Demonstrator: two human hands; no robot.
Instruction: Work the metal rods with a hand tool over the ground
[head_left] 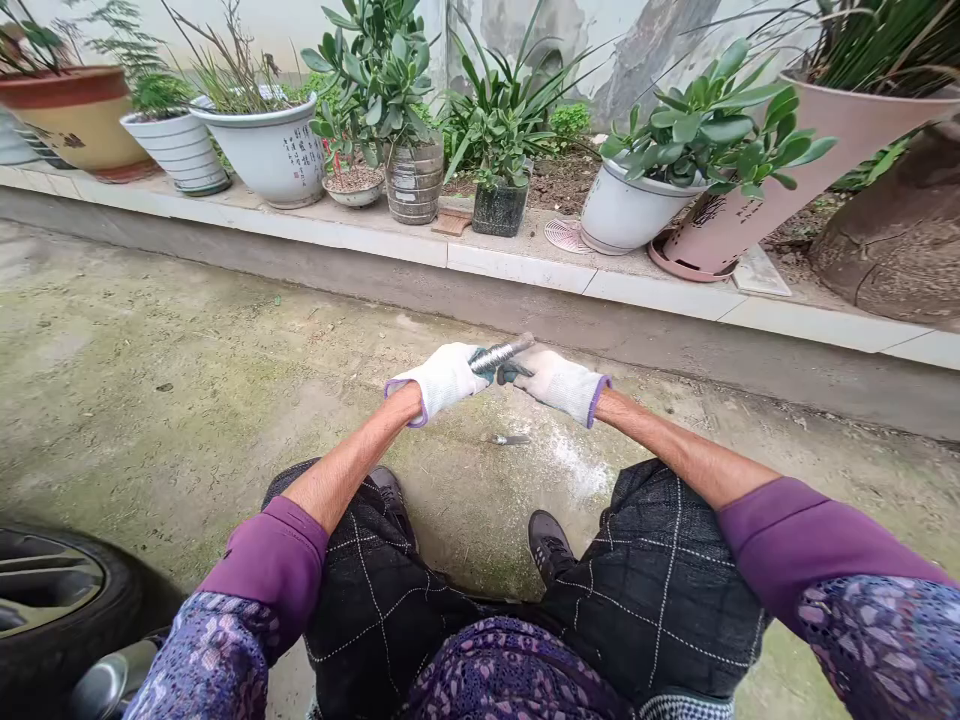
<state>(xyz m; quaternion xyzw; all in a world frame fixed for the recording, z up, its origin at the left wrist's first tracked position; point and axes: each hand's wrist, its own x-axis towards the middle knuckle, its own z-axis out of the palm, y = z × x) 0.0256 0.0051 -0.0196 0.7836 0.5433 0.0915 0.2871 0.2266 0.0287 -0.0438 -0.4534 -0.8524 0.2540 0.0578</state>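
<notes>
Left grip (pixel 454 376) clasps a ridged metal rod (pixel 501 354) pointing toward two o'clock; right grip (pixel 553 382) unclear. Seemingly mid-handling; next move needs steadiness.

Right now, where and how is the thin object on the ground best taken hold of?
Pinch the thin object around its middle, probably from above, thumb and finger across its width: it lies flat, lengthwise left to right. The left hand grips a ribbed rod; the right hand, if free, might serve.
</notes>
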